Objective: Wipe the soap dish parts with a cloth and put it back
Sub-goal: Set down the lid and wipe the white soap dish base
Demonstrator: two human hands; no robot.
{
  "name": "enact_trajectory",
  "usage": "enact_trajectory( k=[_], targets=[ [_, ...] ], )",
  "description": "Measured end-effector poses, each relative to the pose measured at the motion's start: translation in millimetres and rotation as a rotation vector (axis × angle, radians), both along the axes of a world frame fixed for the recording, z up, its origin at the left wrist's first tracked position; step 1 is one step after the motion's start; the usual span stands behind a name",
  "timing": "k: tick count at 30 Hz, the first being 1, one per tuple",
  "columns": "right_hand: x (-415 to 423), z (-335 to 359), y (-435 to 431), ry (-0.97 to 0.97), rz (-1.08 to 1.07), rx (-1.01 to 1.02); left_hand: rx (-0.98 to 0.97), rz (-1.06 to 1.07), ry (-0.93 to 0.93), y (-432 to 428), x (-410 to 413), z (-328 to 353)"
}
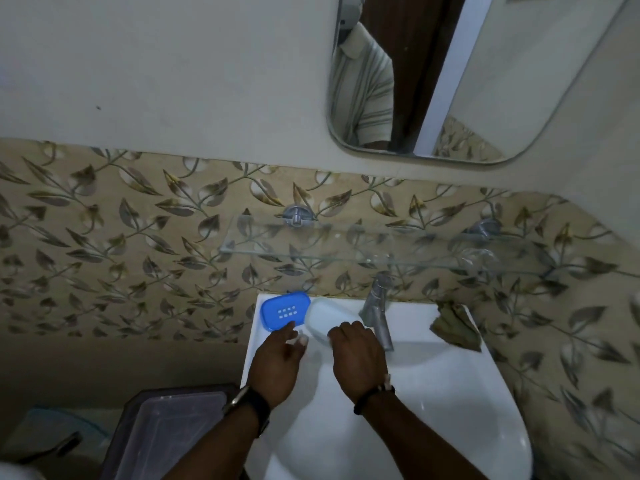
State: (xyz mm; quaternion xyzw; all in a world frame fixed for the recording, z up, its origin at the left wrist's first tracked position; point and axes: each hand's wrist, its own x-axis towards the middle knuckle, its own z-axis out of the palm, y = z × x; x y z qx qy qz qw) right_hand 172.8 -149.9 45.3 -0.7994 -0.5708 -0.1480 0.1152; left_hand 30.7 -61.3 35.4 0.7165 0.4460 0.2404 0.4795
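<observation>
**Two hands at the soap dish on a bathroom basin**

Two bare forearms reach in over a white washbasin (450, 403), a watch on the left wrist and a dark band on the right. The left hand (277, 362) hovers with fingers loosely spread, its fingertips at the near edge of the blue slotted soap dish tray (284, 310) on the basin's back-left corner. The right hand (358, 358) rests its grip on the near edge of the white soap dish base (330, 322), just beside the tray; whether it pinches cannot be told. A chrome tap (375, 310) stands right of it, a crumpled olive cloth (455, 327) beyond.
</observation>
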Motion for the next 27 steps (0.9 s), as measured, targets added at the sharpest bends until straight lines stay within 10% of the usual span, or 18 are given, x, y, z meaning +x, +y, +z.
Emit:
enact_trajectory(
  k=[10, 27],
  targets=[
    [-30.6, 37.0, -61.1, 0.263, -0.081, 0.254, -0.269, 0.056, -0.404, -40.2, 19.9, 52.7],
    [-11.0, 54.8, -104.4, 0.796, -0.182, 0.517, 0.265, 0.004, -0.241, -114.3, 52.2, 108.0]
  ],
)
